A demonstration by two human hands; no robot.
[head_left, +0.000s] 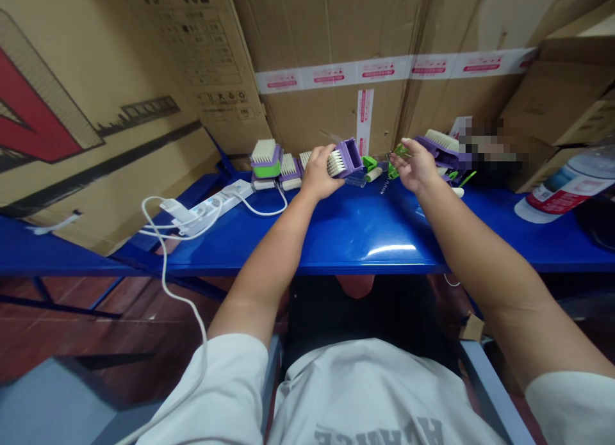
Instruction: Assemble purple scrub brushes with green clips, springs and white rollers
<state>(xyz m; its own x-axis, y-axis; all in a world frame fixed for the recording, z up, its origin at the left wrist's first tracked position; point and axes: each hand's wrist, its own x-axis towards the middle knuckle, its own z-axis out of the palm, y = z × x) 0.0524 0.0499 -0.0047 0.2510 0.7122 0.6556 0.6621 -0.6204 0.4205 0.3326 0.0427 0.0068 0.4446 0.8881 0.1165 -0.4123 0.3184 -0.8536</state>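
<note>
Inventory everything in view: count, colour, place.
Held brush: one, purple, pale-bristled, left hand.
Other brushes: at least three, mostly purple, along the back edge.
Small parts: several, green, centre.
Power strip: one, white, left on the table.
Cables: several, white, left.
Bottle: one, pale, red-blue label, far right.
Cardboard boxes: several, brown, behind and both sides.
Table: one, blue, before the person.
Floor: one, reddish, below.
Shirt: one, white, bottom.
Left hand: one, bare, centre.
Right hand: one, bare, right of centre.

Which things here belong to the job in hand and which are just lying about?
Likely the job's:
purple brush in the left hand
green piece at the right hand
other brushes nearby

Likely just lying about:
power strip
white cable
bottle
cardboard
</note>
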